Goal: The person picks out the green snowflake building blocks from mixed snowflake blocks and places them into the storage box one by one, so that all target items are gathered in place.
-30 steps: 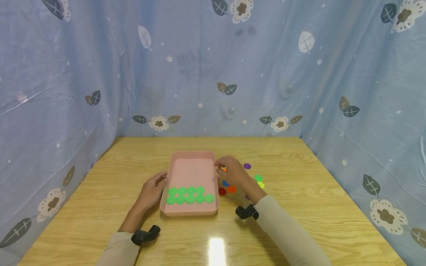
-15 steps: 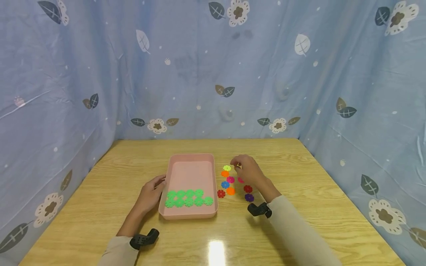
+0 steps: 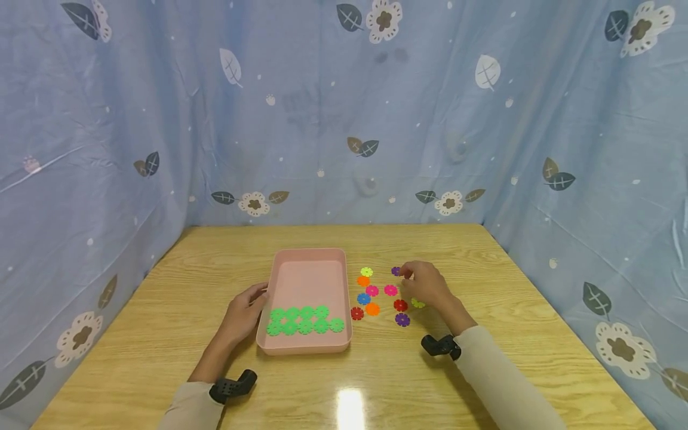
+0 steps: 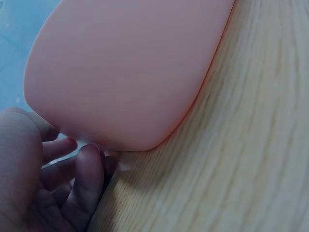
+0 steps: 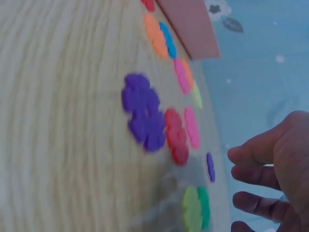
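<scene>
My left hand (image 3: 243,313) holds the left side of a pink tray (image 3: 309,283). In the left wrist view its fingers (image 4: 89,171) are bent at the tray's edge. Green flower-shaped plastic discs (image 3: 305,326) lie in two rows at the tray's near end. Over the loose discs on the right hovers my right hand (image 3: 427,285), thumb and fingers apart with nothing between them. It is nearest a purple disc (image 3: 396,271). The right wrist view shows a green disc (image 5: 205,208) beside a yellow one (image 5: 191,209), both below that hand; the head view hides the green one.
Between tray and right hand lie loose discs: blue (image 3: 364,298), orange (image 3: 372,309), pink (image 3: 390,290), red (image 3: 400,305), purple (image 3: 402,319) and others. All rest on a wooden table (image 3: 301,394). A patterned blue curtain (image 3: 322,119) hangs behind and at both sides.
My right hand has moved rightward from the tray's right edge, across the loose discs, uncovering several of them. My left hand stays at the tray, and the head view has shifted slightly.
</scene>
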A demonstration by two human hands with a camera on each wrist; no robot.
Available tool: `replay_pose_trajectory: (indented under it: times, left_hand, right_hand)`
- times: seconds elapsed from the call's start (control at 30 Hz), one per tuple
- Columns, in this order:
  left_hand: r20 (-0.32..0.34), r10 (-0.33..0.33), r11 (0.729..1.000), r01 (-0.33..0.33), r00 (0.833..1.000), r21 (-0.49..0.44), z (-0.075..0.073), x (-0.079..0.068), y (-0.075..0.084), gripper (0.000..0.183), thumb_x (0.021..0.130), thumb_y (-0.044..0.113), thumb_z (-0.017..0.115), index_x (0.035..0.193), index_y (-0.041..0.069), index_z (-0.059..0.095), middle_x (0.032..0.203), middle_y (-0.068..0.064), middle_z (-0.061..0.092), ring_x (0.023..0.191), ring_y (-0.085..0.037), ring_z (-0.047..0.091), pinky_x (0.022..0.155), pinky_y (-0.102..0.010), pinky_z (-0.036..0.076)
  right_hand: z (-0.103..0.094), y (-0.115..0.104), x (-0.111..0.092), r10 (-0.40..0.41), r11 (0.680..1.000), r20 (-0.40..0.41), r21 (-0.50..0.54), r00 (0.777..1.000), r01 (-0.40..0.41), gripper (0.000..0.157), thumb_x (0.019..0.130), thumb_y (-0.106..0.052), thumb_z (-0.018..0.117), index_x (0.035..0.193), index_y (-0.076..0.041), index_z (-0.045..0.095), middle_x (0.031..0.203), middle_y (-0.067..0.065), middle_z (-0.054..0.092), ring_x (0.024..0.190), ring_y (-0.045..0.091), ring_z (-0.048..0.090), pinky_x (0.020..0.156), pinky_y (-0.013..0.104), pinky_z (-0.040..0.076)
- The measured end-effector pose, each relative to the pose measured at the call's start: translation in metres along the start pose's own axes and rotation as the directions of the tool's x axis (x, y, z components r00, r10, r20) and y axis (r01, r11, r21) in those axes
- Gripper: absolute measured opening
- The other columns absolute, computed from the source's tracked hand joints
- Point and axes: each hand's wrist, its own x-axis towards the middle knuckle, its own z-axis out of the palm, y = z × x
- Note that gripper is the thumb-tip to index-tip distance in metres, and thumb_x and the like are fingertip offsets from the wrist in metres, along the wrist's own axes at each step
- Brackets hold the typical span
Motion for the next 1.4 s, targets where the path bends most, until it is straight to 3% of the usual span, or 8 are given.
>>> replay_pose_trajectory:
  times: [0.27, 0.57, 0.83, 1.4]
  left_hand:
    - [-0.005, -0.006, 1.0, 0.006, 1.0, 0.001, 0.0, 0.0, 0.0, 0.047, 0.11, 0.03, 0.044, 0.148, 0.004, 0.049, 0.141, -0.024, 0.057, 0.131, -0.042, 0.054, 0.108, -0.056, 0.044]
    - [0.001, -0.006, 1.0, 0.006, 1.0, 0.004, 0.0, 0.0, 0.0, 0.048, 0.11, 0.032, 0.043, 0.149, 0.005, 0.048, 0.142, -0.023, 0.057, 0.131, -0.042, 0.055, 0.108, -0.056, 0.045]
    - [0.004, -0.006, 1.0, 0.006, 1.0, 0.0, 0.0, 0.0, 0.0, 0.048, 0.11, 0.031, 0.044, 0.149, 0.005, 0.048, 0.142, -0.024, 0.057, 0.131, -0.042, 0.054, 0.108, -0.056, 0.044]
    - [-0.007, -0.01, 1.0, 0.01, 1.0, 0.007, 0.001, 0.001, -0.001, 0.047, 0.11, 0.03, 0.044, 0.149, 0.005, 0.049, 0.14, -0.023, 0.059, 0.129, -0.04, 0.057, 0.107, -0.054, 0.046]
  right_hand:
    - [-0.002, 0.012, -0.008, 0.031, 0.997, 0.016, -0.066, 0.999, -0.03, 0.022, 0.093, -0.018, 0.07, 0.11, -0.004, 0.073, 0.101, 0.01, 0.069, 0.093, 0.028, 0.064, 0.078, 0.047, 0.055]
    - [-0.009, 0.018, -0.014, 0.158, 0.985, 0.062, -0.086, 0.986, -0.152, 0.034, 0.088, -0.025, 0.074, 0.112, -0.002, 0.069, 0.103, 0.012, 0.068, 0.089, 0.027, 0.063, 0.074, 0.046, 0.055]
    - [-0.01, 0.021, -0.015, 0.184, 0.979, 0.066, -0.096, 0.981, -0.177, 0.022, 0.088, -0.022, 0.076, 0.098, -0.003, 0.072, 0.1, 0.012, 0.069, 0.082, 0.025, 0.061, 0.069, 0.041, 0.054]
    - [-0.011, 0.019, -0.012, 0.212, 0.976, 0.097, -0.079, 0.973, -0.204, 0.024, 0.089, -0.019, 0.075, 0.103, -0.001, 0.067, 0.098, 0.011, 0.067, 0.08, 0.023, 0.059, 0.067, 0.039, 0.051]
